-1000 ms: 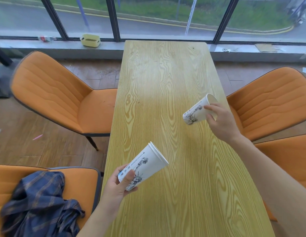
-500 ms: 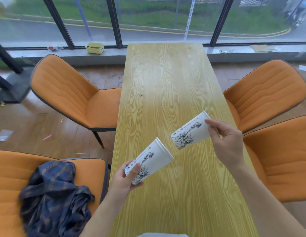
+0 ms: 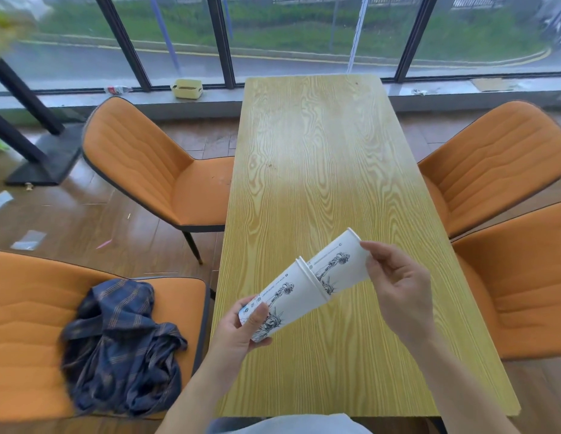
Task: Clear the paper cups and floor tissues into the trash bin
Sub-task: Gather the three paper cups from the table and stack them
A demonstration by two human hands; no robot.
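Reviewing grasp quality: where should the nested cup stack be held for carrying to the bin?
Grip the outer cup around its lower wall from the left side, as the left hand does. The inserted cup sticks out loose, so tilt the open end upward.

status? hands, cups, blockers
Left hand shut on cup stack. Right hand shut on top cup, partly nested in stack. Over table; nothing blocking. Bin not visible.

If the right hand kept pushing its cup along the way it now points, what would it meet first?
Probably the stacked cups in the left hand: the right hand steers its cup base-first into their open mouth, already partly nested.
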